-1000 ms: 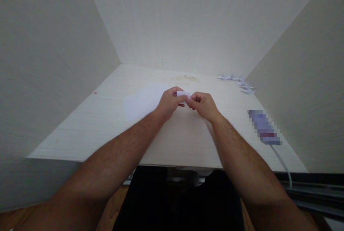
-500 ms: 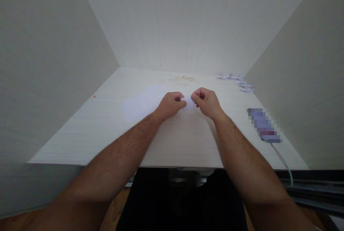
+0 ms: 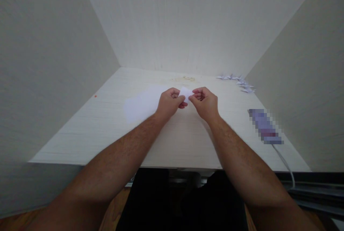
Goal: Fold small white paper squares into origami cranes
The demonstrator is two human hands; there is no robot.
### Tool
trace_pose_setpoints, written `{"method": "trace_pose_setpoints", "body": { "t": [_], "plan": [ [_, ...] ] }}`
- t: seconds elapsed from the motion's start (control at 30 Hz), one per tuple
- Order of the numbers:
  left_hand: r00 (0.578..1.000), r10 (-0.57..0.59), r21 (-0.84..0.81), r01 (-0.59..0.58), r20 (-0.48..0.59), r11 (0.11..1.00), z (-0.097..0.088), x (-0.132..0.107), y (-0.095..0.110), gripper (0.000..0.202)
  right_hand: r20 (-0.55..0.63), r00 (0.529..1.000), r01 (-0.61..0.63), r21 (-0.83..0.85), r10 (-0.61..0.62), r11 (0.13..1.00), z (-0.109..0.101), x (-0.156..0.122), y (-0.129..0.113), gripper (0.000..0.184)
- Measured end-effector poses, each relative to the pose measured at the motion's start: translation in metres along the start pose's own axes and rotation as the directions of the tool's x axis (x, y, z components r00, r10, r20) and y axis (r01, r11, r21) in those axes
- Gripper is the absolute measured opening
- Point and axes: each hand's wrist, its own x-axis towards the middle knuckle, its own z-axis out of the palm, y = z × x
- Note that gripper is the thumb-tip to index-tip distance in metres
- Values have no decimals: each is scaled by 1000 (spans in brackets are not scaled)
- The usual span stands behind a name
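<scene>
A small white slip of paper (image 3: pixel 185 92) is pinched between both my hands above the middle of the pale desk (image 3: pixel 88 130). My left hand (image 3: pixel 169 102) grips its left edge with thumb and curled fingers. My right hand (image 3: pixel 204 102) pinches its right edge in the same way. The slip stands tilted, its upper corner showing above my fingers. A larger white sheet (image 3: pixel 143 103) lies flat on the desk just left of my left hand.
Several small folded paper pieces (image 3: pixel 238 81) lie in the far right corner. A blurred-out flat device (image 3: pixel 264 126) with a cable (image 3: pixel 285 163) sits near the right wall. Walls close in the desk on three sides. A faint stain (image 3: pixel 185 79) marks the far middle.
Half a second ago both hands held the slip low against the desk; now they have lifted it a little and turned it so more of it shows.
</scene>
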Motion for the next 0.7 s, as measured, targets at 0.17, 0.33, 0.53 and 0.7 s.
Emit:
{"method": "trace_pose_setpoints", "body": {
  "t": [0.17,0.33,0.53,0.7],
  "plan": [
    [1000,-6,20,5,24,1000,2,-2,0,19,-15,996,91,-91,-92,992,0,-2,-3,23],
    [999,-10,72,6,45,997,2,-3,1,18,-5,983,180,-160,-183,971,-1,-3,-3,14],
    [997,-30,61,26,66,998,3,-5,3,13,6,985,172,-97,-173,980,-2,-5,-9,15],
    [997,-21,63,16,69,998,3,-6,4,10,-13,989,146,-21,-146,989,-2,-5,-11,20]
  ]
}}
